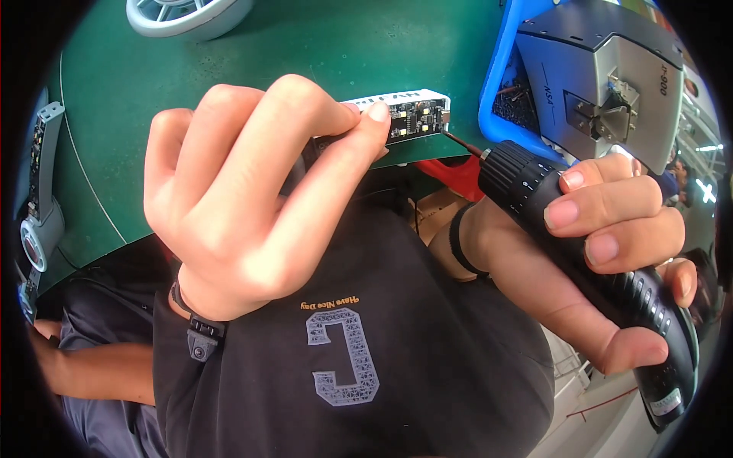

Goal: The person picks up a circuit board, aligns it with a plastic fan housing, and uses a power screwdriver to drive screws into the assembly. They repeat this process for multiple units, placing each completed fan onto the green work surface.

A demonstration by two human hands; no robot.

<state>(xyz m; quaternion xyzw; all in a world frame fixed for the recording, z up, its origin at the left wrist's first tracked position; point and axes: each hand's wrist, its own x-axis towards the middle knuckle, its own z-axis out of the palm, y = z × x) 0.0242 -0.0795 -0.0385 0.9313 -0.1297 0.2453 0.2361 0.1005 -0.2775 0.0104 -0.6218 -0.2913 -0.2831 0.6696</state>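
Over a green table's (382, 57) near edge, the left hand (237, 191) pinches a white strip (429, 95) fitted with a circuit board (414, 122); dark lettering tops it, and its long axis runs left to right, free end pointing right. The right hand (630, 210) grips a black electric screwdriver (527, 179) with white collar markings, its bit (463, 143) at that end; a grey machine (657, 122) also bears dark printing.

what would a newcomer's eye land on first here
Probably the black power screwdriver at right, in the right hand, its bit near the right end of a white-cased circuit board. Upper centre, the left hand pinches the board from the left. A boxy silver machine stands upper right.
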